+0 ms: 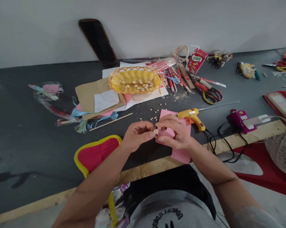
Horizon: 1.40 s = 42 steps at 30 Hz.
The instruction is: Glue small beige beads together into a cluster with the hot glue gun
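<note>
My left hand (140,135) pinches a small cream cluster (156,131) that looks like a little flower of beads, held between thumb and forefinger. Right beside it is my right hand (175,131), thumb and fingers apart, with nothing visible in it. Under the right hand lies pink paper (182,155). A yellow glue gun (192,117) rests just beyond that hand, on the paper's far edge. Loose pale bits (153,119) are scattered beyond my fingertips. Farther back, a yellow woven basket (134,71) contains several similar cream clusters.
Left of my hands is a red pouch with yellow trim (97,153). A thin wooden stick (111,122) and blue tassels (97,118) lie behind it. Scissors (210,93), a red drink carton (197,60) and a purple power adapter (242,121) with cables are to the right. A phone (99,42) leans on the wall.
</note>
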Each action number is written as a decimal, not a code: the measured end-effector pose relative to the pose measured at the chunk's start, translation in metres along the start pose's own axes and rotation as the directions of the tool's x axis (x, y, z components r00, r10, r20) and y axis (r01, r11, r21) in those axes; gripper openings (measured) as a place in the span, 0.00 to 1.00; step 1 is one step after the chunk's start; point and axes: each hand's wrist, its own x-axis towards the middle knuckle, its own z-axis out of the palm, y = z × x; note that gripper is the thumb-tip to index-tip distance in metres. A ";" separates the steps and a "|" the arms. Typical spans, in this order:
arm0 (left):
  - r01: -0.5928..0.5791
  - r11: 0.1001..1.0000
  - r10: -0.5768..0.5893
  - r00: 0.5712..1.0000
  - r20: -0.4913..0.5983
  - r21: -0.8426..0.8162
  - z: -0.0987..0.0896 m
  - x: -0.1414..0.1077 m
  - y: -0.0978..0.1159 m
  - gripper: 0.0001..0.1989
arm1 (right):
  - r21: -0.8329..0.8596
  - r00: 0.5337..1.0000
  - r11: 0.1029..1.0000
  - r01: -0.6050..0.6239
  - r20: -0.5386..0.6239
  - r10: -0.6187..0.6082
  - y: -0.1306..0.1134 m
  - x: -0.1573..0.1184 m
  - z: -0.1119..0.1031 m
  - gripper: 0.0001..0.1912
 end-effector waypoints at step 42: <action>-0.014 0.999 0.016 0.999 -0.050 0.043 0.002 0.003 -0.001 0.15 | -0.080 0.999 0.995 -0.053 -0.012 0.052 0.000 0.002 0.001 0.09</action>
